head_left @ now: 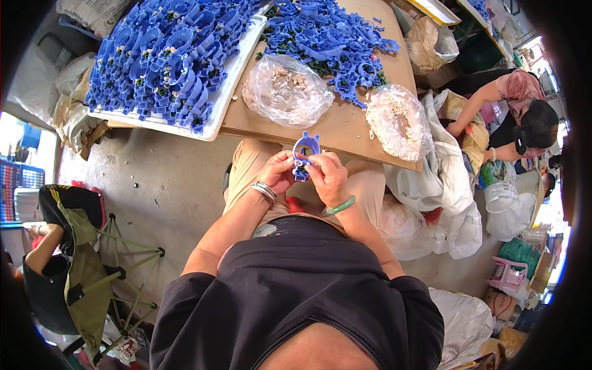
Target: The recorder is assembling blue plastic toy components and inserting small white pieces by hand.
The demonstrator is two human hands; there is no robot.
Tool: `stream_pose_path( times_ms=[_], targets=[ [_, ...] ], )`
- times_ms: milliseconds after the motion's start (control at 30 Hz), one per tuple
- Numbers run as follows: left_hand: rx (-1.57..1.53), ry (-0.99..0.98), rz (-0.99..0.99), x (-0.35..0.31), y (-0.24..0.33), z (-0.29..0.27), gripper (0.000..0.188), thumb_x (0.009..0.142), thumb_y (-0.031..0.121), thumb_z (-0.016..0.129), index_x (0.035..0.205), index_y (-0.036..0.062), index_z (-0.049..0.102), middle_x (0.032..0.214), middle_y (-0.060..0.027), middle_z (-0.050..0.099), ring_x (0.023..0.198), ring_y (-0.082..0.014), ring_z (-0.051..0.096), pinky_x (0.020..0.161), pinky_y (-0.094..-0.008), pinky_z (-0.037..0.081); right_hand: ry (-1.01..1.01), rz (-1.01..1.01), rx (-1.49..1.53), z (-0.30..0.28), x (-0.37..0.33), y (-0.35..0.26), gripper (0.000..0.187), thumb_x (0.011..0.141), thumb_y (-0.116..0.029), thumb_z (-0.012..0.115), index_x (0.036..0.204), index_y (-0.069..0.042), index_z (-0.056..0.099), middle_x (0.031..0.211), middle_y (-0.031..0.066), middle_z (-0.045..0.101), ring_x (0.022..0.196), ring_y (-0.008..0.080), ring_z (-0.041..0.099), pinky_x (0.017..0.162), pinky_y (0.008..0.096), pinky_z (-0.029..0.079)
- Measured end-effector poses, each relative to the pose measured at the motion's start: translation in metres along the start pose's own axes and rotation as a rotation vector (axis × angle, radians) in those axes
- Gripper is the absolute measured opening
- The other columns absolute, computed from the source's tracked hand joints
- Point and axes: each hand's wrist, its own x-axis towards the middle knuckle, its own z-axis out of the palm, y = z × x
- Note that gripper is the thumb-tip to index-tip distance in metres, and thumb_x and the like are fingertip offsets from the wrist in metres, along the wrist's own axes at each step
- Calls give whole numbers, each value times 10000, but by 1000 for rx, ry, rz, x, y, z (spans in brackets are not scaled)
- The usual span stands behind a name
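Hands meet just off the near edge of the table point(354, 131), above the wearer's lap, with 1 blue plastic piece point(313, 143) between them. The piece is a ring with small prongs at its top and a narrower lower part that carries small pale and dark bits. The left hand point(277, 172), with silver bangles at its wrist, has its thumb and fingers pinched narrow on the lower left of the piece. The right hand point(330, 176), with a green bangle point(341, 205) at its wrist, pinches the lower right just as narrowly. Exactly which fingertips press on it is too small to tell.

Over the left part of the table lies a white tray point(240, 75), packed with many blue pieces point(163, 58) of a similar kind. A loose heap point(330, 40) of blue parts mixed with dark green bits spreads across the far middle of the table. Near the table's front edge sit 2 clear plastic bags: 1 bag point(287, 92) beside the tray, with small pale bits in it, and a 2nd bag point(398, 120) at the right corner, filled more fully with pale bits.

To the right of the table hang white sacks point(453, 179), and beyond them a co-worker point(536, 120) bends over with both arms reaching into the bags. Well to the left of the table, nearer the wearer, is a green folding chair point(89, 271) with another person's arm point(46, 246) beside it.
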Motion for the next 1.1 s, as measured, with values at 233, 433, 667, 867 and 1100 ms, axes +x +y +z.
stream_pose_path(
  times_ms=[233,433,667,867,1100],
  targets=[
    [-21,-38,44,0,-1,0,164,774,67,583,937,45,569,906,-60,589,865,-173,558,791,-333,448,-149,-169,-121,1,3,-3,122,664,-26,653,750,-46,569,705,73,537,584,237,552,497,312,444],
    [-3,-38,101,2,-3,-5,193,742,38,610,931,44,573,947,-63,588,883,-179,553,812,-340,440,-136,82,-43,3,-2,-11,84,681,-34,631,727,-33,561,686,97,547,584,255,555,501,324,443],
    [12,-9,80,1,-3,-5,211,725,15,617,929,38,572,984,-72,585,887,-182,556,814,-336,441,-122,165,-58,4,-5,-14,74,708,-60,600,687,-8,551,646,118,541,557,247,539,490,315,419],
    [26,4,77,2,-4,-9,194,728,17,615,917,30,575,1017,-91,585,890,-183,557,814,-331,438,-151,273,-63,6,-7,-15,93,715,-76,581,678,-10,526,652,132,539,578,290,542,498,351,425],
    [42,8,50,0,-3,-2,143,759,41,593,899,16,575,1006,-113,586,852,-186,570,776,-318,458,-153,72,-212,5,-7,-15,61,721,-35,580,708,-15,524,666,131,534,598,287,539,515,345,422]
  ],
)
